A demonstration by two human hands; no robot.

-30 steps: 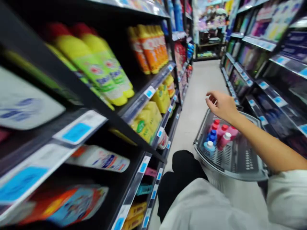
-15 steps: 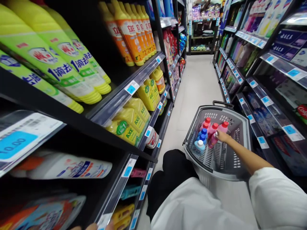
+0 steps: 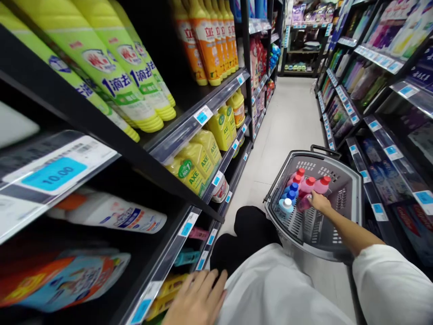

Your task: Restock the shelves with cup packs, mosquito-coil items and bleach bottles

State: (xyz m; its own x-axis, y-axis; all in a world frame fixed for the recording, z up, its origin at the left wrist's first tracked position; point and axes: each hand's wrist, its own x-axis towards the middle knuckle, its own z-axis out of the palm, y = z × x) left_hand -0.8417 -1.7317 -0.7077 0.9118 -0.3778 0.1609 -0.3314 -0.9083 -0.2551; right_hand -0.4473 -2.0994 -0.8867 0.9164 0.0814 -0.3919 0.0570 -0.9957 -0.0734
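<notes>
White cloth of the person's top (image 3: 280,289) filled the bottom of the view, with its sleeve (image 3: 389,284) at the right. The left hand (image 3: 198,298) was open, its fingers spread and holding nothing, just beside small yellow packets (image 3: 165,291) on the lowest shelf at the left. Just beyond it lay a black trouser leg (image 3: 252,230). To the right of that was a grey plastic shopping basket (image 3: 355,189), and the right hand (image 3: 320,201) reached down into it, closed around a tilted pink bottle (image 3: 304,203) near the basket's middle. That bottle sat against a cluster of red-capped pink bottles (image 3: 307,185), blue-capped bottles (image 3: 293,187) and a white-capped blue bottle (image 3: 287,206). Along the left ran black shelves (image 3: 176,149) with a price tag reading 10.00 (image 3: 54,174), stacked with yellow AXE bottles (image 3: 192,174), lime-green bottles (image 3: 111,76) and orange bottles (image 3: 203,49). Boxed and packaged goods (image 3: 382,63) filled the shelves at the right. A pale floor (image 3: 287,122) ran between them to a low shelf unit (image 3: 301,49) at the far end.
</notes>
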